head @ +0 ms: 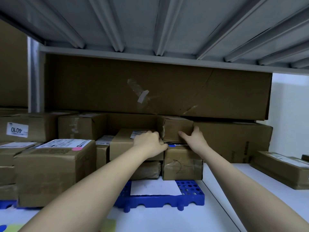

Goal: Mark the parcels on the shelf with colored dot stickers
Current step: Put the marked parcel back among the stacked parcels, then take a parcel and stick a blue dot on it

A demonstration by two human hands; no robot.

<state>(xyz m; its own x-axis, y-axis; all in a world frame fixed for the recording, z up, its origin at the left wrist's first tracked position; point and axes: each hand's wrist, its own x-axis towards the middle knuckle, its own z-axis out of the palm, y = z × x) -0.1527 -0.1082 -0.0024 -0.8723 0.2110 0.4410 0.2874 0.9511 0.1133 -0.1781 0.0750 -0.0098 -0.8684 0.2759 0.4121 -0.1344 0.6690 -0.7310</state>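
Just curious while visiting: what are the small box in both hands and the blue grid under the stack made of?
Small box: brown matte cardboard, apparently; creased, torn corner.
Blue grid: probably moulded plastic; uniform colour, round holes, slight sheen.

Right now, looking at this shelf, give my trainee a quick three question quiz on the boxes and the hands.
1. True or false: both hands touch the small box.
2. What colour is the dot on the big box at the left: A pink, B green, C yellow?
3. Which colour dot shows on the box under the small box?

Key
1. True: the left holds its left edge, the right grips its right side.
2. A.
3. Blue.
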